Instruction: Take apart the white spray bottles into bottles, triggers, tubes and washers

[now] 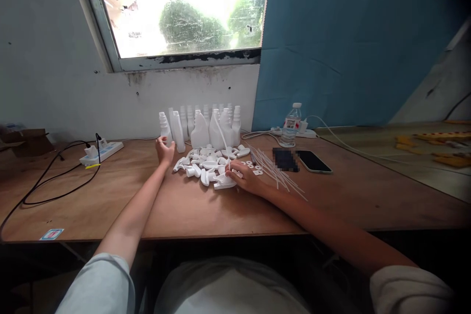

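On the left of the bottle group, my left hand (164, 151) is closed around the lower part of a white spray bottle (164, 125), which leans slightly. My right hand (243, 175) grips a white trigger spray head (223, 181) at the front right of a pile. A thin dip tube (221, 135) rises from its fingers in front of the bottles. Between my hands lies the pile of loose white spray heads (208, 159). Behind it stand several open-necked white bottles (199, 130). Small white rings (257, 169) lie beside my right hand.
Loose thin tubes (274, 171) are spread right of the pile. Farther right are a phone (314, 162), a pixelated dark object (286, 159) and a water bottle (290, 127). A power strip (102, 153) with black cables lies at left. The wall and window (191, 14) bound the table's back.
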Demonstrator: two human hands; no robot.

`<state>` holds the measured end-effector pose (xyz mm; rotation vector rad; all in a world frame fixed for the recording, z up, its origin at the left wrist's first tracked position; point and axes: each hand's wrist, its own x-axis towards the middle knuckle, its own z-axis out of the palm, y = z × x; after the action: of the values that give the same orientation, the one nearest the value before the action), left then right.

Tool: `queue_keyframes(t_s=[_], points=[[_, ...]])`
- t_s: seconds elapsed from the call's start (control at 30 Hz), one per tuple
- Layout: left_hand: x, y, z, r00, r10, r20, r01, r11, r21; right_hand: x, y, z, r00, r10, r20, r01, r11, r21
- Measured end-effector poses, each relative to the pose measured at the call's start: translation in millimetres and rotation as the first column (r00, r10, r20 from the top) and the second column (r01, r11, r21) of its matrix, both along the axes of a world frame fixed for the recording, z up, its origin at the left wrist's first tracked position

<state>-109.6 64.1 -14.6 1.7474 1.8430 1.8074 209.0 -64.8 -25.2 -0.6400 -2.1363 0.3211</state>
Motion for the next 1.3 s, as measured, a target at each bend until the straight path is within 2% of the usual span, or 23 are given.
queue_keyframes(t_s=[0.1, 0.27, 0.43, 0.6, 0.7, 0.83, 1.03, 1.13, 1.3], points=[[-21, 23, -8.9, 0.986, 0.153, 0.07, -0.148, 0.986, -0.076, 2, -3, 1.7, 0.998, 0.004, 0.058, -0.006, 0.999, 0.037], [-33, 45, -26.0, 0.983, 0.166, 0.076, -0.141, 0.956, -0.258, 3, -7, 0.4, 0.991, -0.02, 0.129, 0.011, 0.997, 0.074], [-35, 49, -31.3, 0.99, 0.138, 0.024, -0.122, 0.933, -0.338, -1, -9, -1.5, 0.99, -0.034, 0.135, 0.022, 0.996, 0.09], [-38, 44, -30.6, 0.978, 0.206, 0.023, -0.182, 0.91, -0.373, 0, -7, -2.4, 0.995, -0.018, 0.101, 0.009, 0.996, 0.089], [-46, 35, -30.5, 0.96, 0.276, 0.048, -0.245, 0.912, -0.329, 2, -4, -5.1, 0.999, -0.031, 0.04, 0.028, 0.997, 0.071], [-59, 16, -28.2, 0.954, 0.296, 0.053, -0.284, 0.944, -0.167, 4, -2, -7.8, 0.999, -0.037, -0.027, 0.038, 0.998, 0.041], [-58, 0, -22.8, 0.982, 0.188, -0.029, -0.185, 0.98, 0.072, 7, -3, -6.2, 1.0, -0.018, 0.024, 0.019, 0.999, -0.036], [-53, 0, -21.5, 0.988, 0.131, -0.077, -0.122, 0.987, 0.109, 7, -4, -5.1, 0.997, -0.012, 0.072, 0.017, 0.998, -0.061], [-49, 0, -21.4, 0.989, 0.092, -0.113, -0.078, 0.989, 0.129, 7, -4, -3.3, 0.999, -0.007, 0.048, 0.012, 0.995, -0.096]])
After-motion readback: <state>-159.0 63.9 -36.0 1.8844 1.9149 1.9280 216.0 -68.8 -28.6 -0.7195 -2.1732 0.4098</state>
